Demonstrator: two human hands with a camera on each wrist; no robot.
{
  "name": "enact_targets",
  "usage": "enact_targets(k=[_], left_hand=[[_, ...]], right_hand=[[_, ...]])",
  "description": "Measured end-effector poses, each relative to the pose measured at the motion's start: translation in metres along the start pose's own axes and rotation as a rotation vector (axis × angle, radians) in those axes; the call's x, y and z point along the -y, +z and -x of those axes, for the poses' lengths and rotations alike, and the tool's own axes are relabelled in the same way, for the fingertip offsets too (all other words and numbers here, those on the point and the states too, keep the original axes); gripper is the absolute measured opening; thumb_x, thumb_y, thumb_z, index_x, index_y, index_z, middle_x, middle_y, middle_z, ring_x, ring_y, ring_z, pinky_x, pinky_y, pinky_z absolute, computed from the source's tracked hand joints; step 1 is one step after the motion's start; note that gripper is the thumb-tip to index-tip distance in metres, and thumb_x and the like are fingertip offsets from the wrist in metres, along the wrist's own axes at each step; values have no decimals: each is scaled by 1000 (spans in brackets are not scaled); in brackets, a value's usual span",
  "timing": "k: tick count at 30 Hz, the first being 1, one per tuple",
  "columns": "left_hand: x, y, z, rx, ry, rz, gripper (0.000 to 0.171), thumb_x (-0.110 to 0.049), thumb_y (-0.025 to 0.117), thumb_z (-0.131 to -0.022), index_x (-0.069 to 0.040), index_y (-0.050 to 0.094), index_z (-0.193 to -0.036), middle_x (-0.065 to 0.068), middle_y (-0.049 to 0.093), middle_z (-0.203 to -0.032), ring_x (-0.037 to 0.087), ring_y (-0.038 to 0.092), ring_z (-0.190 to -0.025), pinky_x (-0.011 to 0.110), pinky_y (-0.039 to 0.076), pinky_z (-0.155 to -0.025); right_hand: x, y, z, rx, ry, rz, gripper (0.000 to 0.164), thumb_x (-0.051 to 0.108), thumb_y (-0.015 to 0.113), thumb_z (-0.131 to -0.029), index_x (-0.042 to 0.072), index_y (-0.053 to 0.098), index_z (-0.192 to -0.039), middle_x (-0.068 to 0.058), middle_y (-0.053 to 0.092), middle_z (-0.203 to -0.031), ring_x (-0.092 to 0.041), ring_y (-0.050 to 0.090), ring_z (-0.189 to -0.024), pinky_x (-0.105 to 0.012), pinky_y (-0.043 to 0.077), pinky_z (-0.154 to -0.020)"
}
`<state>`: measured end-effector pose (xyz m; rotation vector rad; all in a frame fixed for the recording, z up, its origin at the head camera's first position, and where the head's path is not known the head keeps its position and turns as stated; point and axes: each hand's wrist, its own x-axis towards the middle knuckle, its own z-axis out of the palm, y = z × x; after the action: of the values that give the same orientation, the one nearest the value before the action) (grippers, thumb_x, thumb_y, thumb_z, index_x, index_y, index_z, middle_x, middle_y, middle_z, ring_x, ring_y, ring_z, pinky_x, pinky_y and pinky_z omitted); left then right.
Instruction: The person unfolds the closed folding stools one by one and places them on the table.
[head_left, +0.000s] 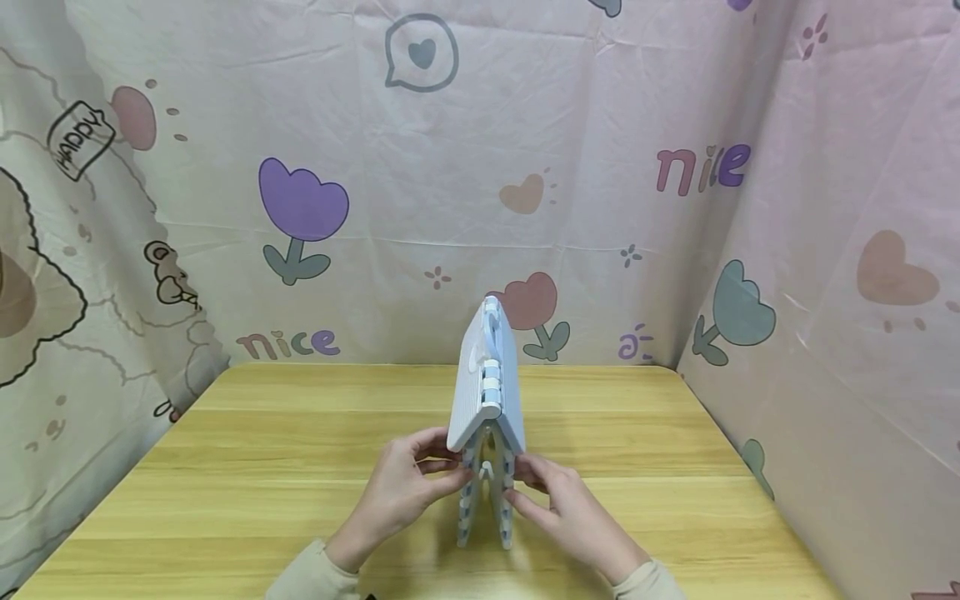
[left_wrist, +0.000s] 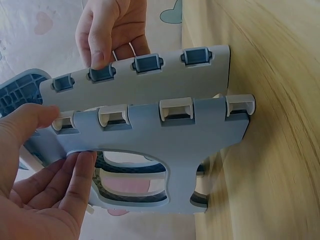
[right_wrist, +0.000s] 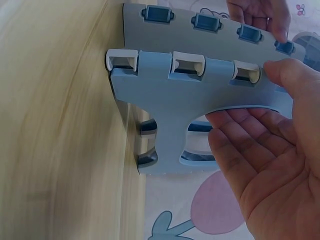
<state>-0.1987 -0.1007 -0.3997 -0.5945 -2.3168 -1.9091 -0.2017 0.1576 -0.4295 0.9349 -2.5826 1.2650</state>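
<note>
A light blue and white plastic folding stool [head_left: 467,392] stands half folded in the middle of the table, its two seat halves sloping like a roof from the hinge with the carry handle [head_left: 491,335] on top. My left hand [head_left: 401,479] grips the left leg panel; in the left wrist view its thumb lies on the hinged edge and its fingers reach into the cutout of the blue panel [left_wrist: 182,145]. Opposite, my right hand [head_left: 566,504] holds the right leg panel [right_wrist: 165,95] the same way, thumb on the edge, fingers at the cutout. A gap separates the two leg panels.
The wooden table [head_left: 300,417] extends around the stool on all sides. Behind it and along both sides hangs a pale cloth [head_left: 450,208] printed with flowers, hearts and words. Light sleeves [head_left: 315,575] cover both forearms.
</note>
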Motion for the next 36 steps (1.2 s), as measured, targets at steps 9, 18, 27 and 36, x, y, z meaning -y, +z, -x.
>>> enact_targets(k=[9, 18, 27, 36], left_hand=[[1, -5, 2, -7, 12, -24, 47, -5, 89, -86, 6, 71, -128, 23, 78, -118, 27, 79, -105, 29, 65, -96], [2, -9, 3, -23, 5, -24, 46, -3, 89, -85, 7, 71, -126, 23, 78, -117, 26, 79, -104, 30, 66, -94], [3, -13, 4, -28, 11, -36, 47, -4, 90, -84, 7, 71, -126, 23, 78, -116, 25, 79, -103, 31, 66, -93], [3, -17, 5, -31, 18, -61, 47, -5, 90, -85, 6, 71, -126, 22, 78, -116, 25, 79, -104, 33, 66, -94]], right_hand=[[-5, -2, 2, -7, -18, 3, 40, 33, 64, -110, 5, 64, -138, -10, 76, -131, -24, 75, -118, -51, 62, -104], [-6, -5, 3, -9, -27, 18, 36, 31, 64, -109, 3, 65, -133, -11, 77, -128, -25, 76, -117, -49, 62, -104], [-10, -8, 4, -11, -28, 14, 39, 29, 65, -109, 2, 64, -136, -11, 76, -130, -25, 75, -118, -50, 61, -106], [-12, -12, 5, -16, -21, 20, 42, 28, 65, -109, -1, 63, -139, -13, 76, -131, -27, 76, -118, -49, 60, -106]])
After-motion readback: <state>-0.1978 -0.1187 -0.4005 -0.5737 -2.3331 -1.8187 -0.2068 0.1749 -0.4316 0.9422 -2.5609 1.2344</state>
